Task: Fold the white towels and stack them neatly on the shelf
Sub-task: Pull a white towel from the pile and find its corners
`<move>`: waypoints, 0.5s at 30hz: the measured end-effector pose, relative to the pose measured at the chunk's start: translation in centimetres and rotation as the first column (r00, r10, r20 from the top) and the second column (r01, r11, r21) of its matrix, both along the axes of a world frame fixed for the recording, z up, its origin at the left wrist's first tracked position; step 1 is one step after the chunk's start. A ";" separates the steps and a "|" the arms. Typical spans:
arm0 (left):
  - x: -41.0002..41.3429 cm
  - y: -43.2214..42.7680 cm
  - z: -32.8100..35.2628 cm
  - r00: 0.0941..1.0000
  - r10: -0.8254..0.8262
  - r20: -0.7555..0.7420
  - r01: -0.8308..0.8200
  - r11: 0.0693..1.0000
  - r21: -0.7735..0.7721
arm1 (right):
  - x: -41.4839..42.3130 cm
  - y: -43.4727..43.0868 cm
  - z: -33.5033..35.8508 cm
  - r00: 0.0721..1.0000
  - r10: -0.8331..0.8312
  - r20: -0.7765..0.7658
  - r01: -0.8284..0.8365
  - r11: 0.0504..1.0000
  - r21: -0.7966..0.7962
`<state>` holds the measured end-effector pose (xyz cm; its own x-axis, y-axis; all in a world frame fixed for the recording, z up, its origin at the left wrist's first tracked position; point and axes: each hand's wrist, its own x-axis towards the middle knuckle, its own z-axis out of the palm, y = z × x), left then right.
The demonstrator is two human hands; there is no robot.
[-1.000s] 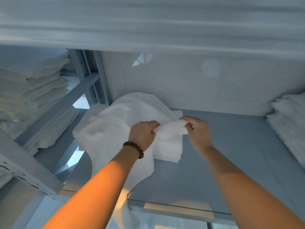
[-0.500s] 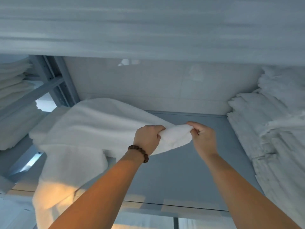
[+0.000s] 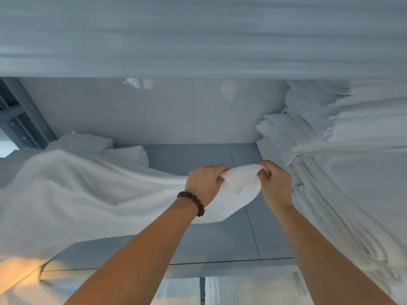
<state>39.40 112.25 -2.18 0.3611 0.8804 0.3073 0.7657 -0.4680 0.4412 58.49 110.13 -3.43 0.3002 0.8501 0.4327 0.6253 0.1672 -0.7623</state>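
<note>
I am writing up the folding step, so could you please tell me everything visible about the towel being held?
The white towel looks soft and plush, unfolded and rumpled. One end is bunched between the left hand and the right hand, both gripping it above the grey shelf. From there it sags leftward across the shelf and spills over the front left edge.

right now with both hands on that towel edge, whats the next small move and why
Probably slide the right hand rightward along the edge to find a corner. Both it and the left hand pinch the same bunched bit of the white towel, whose rest trails unspread across the shelf.
</note>
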 end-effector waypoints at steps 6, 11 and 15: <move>0.9 -0.8 0.9 0.971 -0.172 0.165 0.151 0.980 0.128 | -0.7 0.2 0.9 0.999 0.045 0.017 -0.044 0.998 -0.039; -0.9 -0.8 3.1 0.915 -0.173 0.364 0.125 0.981 0.151 | -3.2 0.2 2.1 0.982 0.188 0.034 -0.185 0.980 -0.076; -3.2 0.5 4.1 0.919 -0.033 0.392 0.041 0.999 -0.011 | -6.3 0.2 3.2 0.948 0.318 0.035 -0.318 0.948 -0.005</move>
<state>36.20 112.75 1.94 0.2475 0.8758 0.4145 0.5121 -0.4814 0.7113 52.22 110.28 -0.20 -0.0005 0.8988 0.4384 0.5657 0.3618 -0.7410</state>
